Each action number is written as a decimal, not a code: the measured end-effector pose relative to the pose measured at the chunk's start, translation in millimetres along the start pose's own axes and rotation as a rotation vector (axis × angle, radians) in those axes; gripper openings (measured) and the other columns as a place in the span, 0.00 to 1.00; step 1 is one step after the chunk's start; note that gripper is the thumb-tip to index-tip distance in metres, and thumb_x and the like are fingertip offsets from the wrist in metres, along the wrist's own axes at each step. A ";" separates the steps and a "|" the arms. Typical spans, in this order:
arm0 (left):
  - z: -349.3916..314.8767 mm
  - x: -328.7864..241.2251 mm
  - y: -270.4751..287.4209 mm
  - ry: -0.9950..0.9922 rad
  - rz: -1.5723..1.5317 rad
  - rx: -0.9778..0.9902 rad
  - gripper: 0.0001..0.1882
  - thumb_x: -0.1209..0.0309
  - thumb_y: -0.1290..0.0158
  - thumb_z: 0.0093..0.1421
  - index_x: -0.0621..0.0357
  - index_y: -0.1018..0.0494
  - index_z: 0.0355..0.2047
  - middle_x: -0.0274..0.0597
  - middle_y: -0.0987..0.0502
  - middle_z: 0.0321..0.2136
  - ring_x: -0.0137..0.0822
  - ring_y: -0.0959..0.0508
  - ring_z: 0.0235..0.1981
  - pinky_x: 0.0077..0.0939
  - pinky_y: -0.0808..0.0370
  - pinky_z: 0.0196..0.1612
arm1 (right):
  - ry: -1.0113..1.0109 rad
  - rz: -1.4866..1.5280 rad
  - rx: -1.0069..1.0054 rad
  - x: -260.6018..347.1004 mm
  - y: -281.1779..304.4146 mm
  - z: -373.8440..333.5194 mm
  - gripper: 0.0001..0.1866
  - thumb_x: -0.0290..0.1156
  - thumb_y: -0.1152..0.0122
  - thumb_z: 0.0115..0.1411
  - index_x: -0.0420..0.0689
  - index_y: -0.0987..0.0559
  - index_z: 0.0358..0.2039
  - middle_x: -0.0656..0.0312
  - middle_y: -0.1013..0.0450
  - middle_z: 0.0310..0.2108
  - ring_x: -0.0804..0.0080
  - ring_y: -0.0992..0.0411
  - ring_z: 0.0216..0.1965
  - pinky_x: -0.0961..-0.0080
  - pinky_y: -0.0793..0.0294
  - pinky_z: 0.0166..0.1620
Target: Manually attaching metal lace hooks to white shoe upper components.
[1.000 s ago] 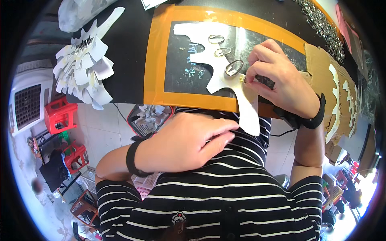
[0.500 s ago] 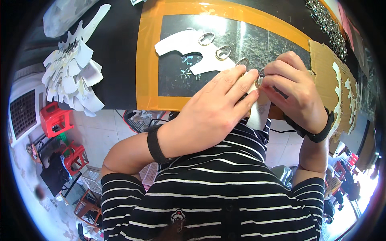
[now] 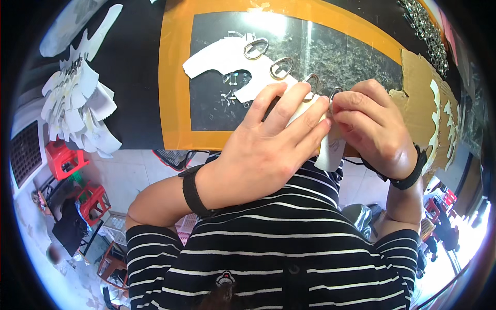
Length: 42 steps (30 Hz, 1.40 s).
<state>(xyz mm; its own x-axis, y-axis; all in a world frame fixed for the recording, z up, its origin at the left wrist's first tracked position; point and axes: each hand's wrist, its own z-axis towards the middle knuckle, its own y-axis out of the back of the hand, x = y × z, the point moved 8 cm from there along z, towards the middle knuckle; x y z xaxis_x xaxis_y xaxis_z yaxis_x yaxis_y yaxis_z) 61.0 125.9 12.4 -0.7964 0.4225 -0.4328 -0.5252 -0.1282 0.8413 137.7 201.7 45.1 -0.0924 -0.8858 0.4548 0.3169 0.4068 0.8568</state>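
A curved white piece of sheet material, with a scalloped edge, lies on the dark work surface. Oval metal rings sit along it, among them one ring in the middle. My left hand lies over the piece with its fingers spread and their tips on it. Close to those fingertips, my right hand is closed, pinching another metal ring at the piece's right part. What lies inside the pinch is mostly hidden. The white end of the piece hangs below my hands, past the table edge.
Several white cut pieces are bunched at the left. Orange tape frames the work surface. Brown cardboard lies at the right with white pieces on it, below a pile of metal hardware. Red stools stand on the floor.
The view has shifted slightly. My left hand's fingers have spread apart, drawn back a little from the rings, uncovering more of the third ring. My right hand keeps its pinch in nearly the same place.
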 end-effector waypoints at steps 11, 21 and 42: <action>-1.6 -0.9 -3.0 -0.015 -0.006 -0.043 0.19 0.63 0.41 0.54 0.58 0.23 0.44 0.42 0.30 0.55 0.48 0.36 0.57 0.49 0.38 0.59 | -0.029 0.072 0.023 -4.8 0.4 -5.6 0.15 0.23 0.35 0.37 0.38 0.24 0.30 0.56 0.24 0.35 0.58 0.28 0.37 0.68 0.26 0.39; -1.8 -3.0 -0.6 -0.043 -0.021 -0.088 0.18 0.67 0.40 0.51 0.59 0.23 0.43 0.43 0.28 0.52 0.47 0.34 0.54 0.47 0.33 0.55 | 0.119 -0.072 0.088 23.0 -3.5 -10.3 0.13 0.27 0.41 0.36 0.38 0.28 0.25 0.53 0.26 0.33 0.62 0.28 0.36 0.70 0.27 0.36; 9.3 13.8 6.1 0.112 -0.202 -0.218 0.18 0.77 0.37 0.44 0.57 0.21 0.38 0.41 0.25 0.42 0.43 0.27 0.43 0.39 0.32 0.47 | 0.397 -0.440 0.165 62.1 -29.5 -21.8 0.11 0.29 0.45 0.35 0.35 0.27 0.20 0.51 0.27 0.22 0.60 0.27 0.31 0.71 0.25 0.38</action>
<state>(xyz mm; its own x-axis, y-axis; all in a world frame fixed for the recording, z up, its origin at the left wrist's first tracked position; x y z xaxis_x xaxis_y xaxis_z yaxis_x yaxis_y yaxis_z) 49.6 139.4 14.5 -0.6910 0.3593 -0.6273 -0.7185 -0.2464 0.6504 143.2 129.9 42.7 0.1877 -0.9811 -0.0479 0.1760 -0.0144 0.9843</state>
